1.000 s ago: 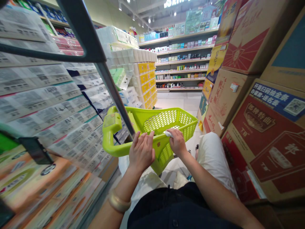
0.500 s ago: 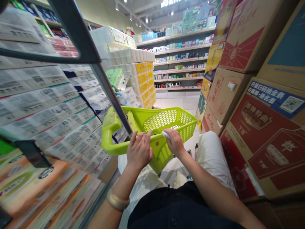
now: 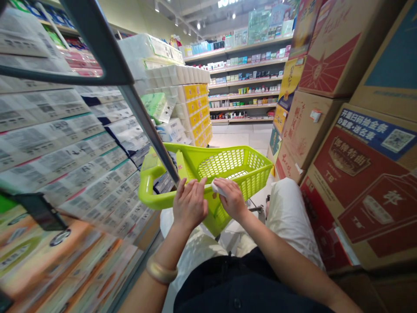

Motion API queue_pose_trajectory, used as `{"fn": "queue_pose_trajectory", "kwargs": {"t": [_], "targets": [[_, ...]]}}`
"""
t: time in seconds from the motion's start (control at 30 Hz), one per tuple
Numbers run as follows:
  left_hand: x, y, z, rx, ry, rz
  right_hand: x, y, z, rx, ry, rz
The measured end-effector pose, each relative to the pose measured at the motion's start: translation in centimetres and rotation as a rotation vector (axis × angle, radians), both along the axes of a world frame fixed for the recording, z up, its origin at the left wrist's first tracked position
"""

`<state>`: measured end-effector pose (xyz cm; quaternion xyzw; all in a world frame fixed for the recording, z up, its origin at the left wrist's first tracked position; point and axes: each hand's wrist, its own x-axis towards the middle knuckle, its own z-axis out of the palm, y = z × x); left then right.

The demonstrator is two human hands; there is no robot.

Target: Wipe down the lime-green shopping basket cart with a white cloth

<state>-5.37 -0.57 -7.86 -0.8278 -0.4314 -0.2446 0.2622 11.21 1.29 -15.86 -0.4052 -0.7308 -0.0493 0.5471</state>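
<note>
the left hand [image 3: 190, 202] is laid over the near rim of a green basket [image 3: 256, 178], close to the foot of a metal pole [image 3: 148, 126]; its fingers are stretched forward, and whether the rim is clasped cannot be told. by the right hand [image 3: 232, 198], just beside it, a white wad [image 3: 217, 188] is gripped under bent fingers, at the same rim.

the right side is filled by stacked cartons [image 3: 381, 182], printed in red, blue and brown. on the left, white packs [image 3: 52, 134] are piled in tilted rows, with orange boxes [image 3: 32, 243] below them. the far end is taken up by shelves [image 3: 244, 48] lined with small goods. nearer, a stack with yellow panels [image 3: 197, 113] is seen behind the basket. the basket is set in front of the person's body, between the piles, with its perforated walls turned away. the pole is slanted up to a dark frame [image 3: 110, 56]. a black panel [image 3: 42, 211] is stood near the orange boxes. a gold-coloured bangle [image 3: 162, 270] is worn on the left forearm. the wad is partly hidden by the fingers.
</note>
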Motion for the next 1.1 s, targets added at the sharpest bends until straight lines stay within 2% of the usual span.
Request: {"fn": "queue_pose_trajectory", "kwargs": {"t": [0.07, 0.17, 0.27, 0.33, 0.43, 0.57, 0.63, 0.73, 0.87, 0.93, 1.0, 1.1], "targets": [[-0.1, 0.0, 0.0, -0.005, 0.000, -0.003, 2.2, 0.3, -1.2, 0.012, -0.010, -0.083], [-0.1, 0.2, -0.1, -0.010, -0.011, -0.003, 5.3, 0.7, -3.5, 0.020, 0.082, -0.343], [0.0, 0.4, -0.2, -0.011, -0.031, 0.002, 6.5, 0.7, -5.1, 0.013, 0.220, -0.492], [-0.1, 0.4, -0.2, 0.000, -0.037, 0.003, 5.9, 0.6, -5.4, 0.003, 0.264, -0.452], [-0.2, 0.5, -0.1, 0.014, -0.043, -0.011, 2.8, 0.0, -4.5, 0.005, 0.235, -0.307], [-0.3, 0.6, 0.0, 0.002, -0.052, -0.021, -1.9, -0.7, -2.6, 0.006, 0.068, -0.077], [-0.5, 0.7, 0.0, -0.001, -0.056, -0.023, -2.8, -0.9, -2.3, 0.013, -0.049, -0.001], [-0.7, 0.9, 0.0, 0.000, -0.062, -0.034, -1.4, -0.8, -2.8, 0.012, -0.141, -0.023], [-0.6, 1.0, -0.1, -0.017, -0.075, -0.019, 0.9, -0.9, -3.2, -0.084, -0.075, -0.203], [-0.4, 1.1, -0.1, -0.029, -0.081, -0.002, 0.4, -0.9, -2.8, -0.123, -0.070, -0.230], [-0.2, 1.2, -0.1, -0.038, -0.081, 0.006, -1.0, -0.9, -2.4, -0.136, -0.122, -0.195], [-0.1, 1.4, 0.0, -0.048, -0.073, 0.009, -3.0, -0.9, -2.9, -0.180, -0.221, -0.158]]}}
